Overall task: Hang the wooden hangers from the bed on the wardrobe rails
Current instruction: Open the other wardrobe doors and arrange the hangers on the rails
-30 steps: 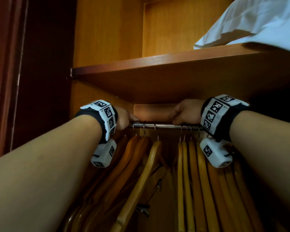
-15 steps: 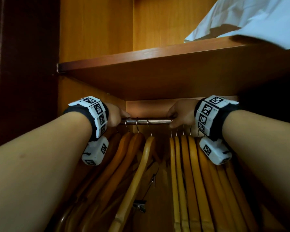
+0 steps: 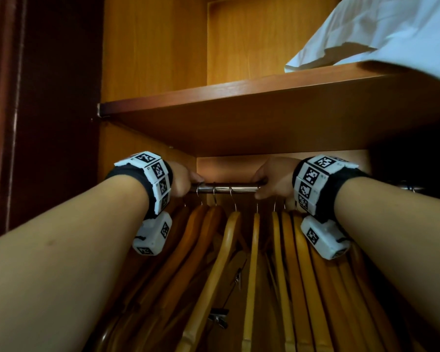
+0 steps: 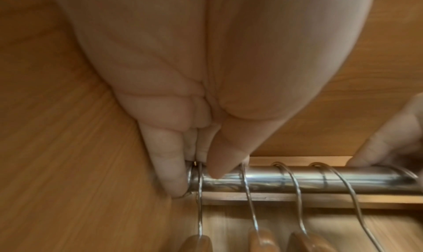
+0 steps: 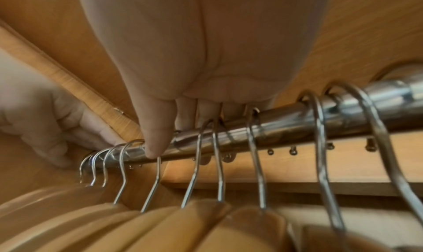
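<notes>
Several wooden hangers [image 3: 221, 250] with wire hooks hang from the chrome wardrobe rail [image 3: 229, 187] under a shelf. My left hand [image 3: 188, 184] is at the rail's left end; in the left wrist view its finger and thumb [image 4: 196, 167] pinch the leftmost hanger hook [image 4: 200, 192] on the rail [image 4: 320, 178]. My right hand [image 3: 261, 185] grips the rail further right. In the right wrist view its thumb [image 5: 158, 142] covers the top of one hook [image 5: 153, 183], and its fingers curl behind the rail [image 5: 286, 122] among other hooks. The bed is out of view.
A wooden shelf [image 3: 239, 90] sits just above the rail and carries white bedding [image 3: 379, 34]. A dark wardrobe door [image 3: 48, 123] stands at the left. A metal clip [image 3: 217, 317] dangles from one hanger below. A short stretch of bare rail lies between my hands.
One hanger has slid left out of the right-hand group and now hangs apart. Both hands stay on the rail, the right one slightly further left.
</notes>
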Demonstrator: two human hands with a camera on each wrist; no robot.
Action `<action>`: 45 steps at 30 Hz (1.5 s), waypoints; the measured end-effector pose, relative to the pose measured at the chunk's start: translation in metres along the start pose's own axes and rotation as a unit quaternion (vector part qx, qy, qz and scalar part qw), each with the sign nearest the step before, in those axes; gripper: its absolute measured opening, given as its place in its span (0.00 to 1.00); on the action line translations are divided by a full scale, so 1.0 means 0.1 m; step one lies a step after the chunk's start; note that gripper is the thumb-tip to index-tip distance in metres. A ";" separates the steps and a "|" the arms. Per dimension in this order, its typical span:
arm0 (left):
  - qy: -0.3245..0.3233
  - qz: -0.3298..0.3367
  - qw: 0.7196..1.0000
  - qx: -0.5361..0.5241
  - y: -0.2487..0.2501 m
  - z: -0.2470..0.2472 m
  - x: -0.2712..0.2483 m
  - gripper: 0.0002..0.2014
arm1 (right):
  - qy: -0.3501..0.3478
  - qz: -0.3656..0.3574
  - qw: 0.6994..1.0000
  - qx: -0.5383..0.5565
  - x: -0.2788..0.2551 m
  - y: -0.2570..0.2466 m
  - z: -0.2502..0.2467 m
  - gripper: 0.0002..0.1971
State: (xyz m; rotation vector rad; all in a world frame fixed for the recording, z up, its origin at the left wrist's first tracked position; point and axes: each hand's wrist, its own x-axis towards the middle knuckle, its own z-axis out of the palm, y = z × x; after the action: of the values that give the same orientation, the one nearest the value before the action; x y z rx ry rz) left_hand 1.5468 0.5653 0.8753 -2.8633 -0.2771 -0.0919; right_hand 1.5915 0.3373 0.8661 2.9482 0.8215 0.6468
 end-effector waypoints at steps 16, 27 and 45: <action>0.008 0.006 1.000 0.003 0.04 0.00 -0.10 0.37 | 0.034 0.023 0.998 0.051 -0.08 0.19 -0.16 0.25; 0.051 0.016 0.998 -0.029 0.01 0.02 -0.13 0.33 | 0.033 0.007 0.997 0.070 -0.17 0.30 -0.11 0.21; 0.044 0.003 0.999 -0.019 0.04 0.02 -0.18 0.34 | 0.050 -0.014 0.999 0.011 -0.03 -0.05 0.00 0.20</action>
State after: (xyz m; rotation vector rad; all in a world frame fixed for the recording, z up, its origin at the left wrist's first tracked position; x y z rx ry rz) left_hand 1.5303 0.5593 0.8709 -2.8890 -0.2510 -0.2232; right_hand 1.5870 0.3397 0.8641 2.9392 0.8824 0.7931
